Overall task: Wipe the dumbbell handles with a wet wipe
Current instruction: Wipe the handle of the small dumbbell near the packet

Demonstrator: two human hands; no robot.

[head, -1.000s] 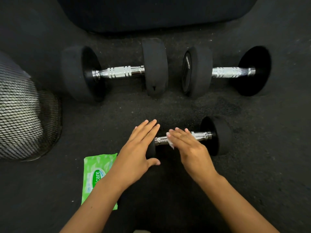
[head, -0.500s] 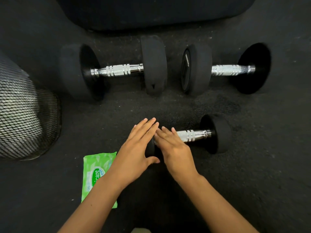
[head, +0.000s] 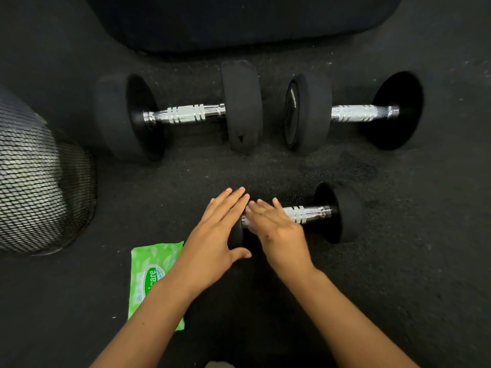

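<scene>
Right hand: the right hand [head: 276,229] is laid over the left part of the handle [head: 305,213] of the small dumbbell [head: 337,213]. The fingers are flat and almost straight, and a bit of white wet wipe [head: 247,223] is seen under them, pressed on the metal. It is pressed, not pinched.
Change: one second ago this hand was near the middle of the handle with the wipe showing at its left edge. It was then slid to the left end, and now it is a little back toward the right. A back-and-forth rubbing is judged from this.
Left hand: the left hand [head: 215,235] is kept flat on the left weight of the small dumbbell, fingers straight and together, holding nothing. Its place has hardly changed, so the dumbbell is steadied against rolling.
Small dumbbell: it lies on the dark floor [head: 425,261], near the person, right of centre.
Other dumbbells: the left large dumbbell [head: 183,114] and the right large dumbbell [head: 353,112] lie farther away, side by side, untouched now.
Wipe packet: the green packet [head: 148,274] lies on the near left, partly hidden by the left forearm.
Meaning for the task: the first handle is being wiped; its right part is still uncovered, and two handles are probably left.
</scene>
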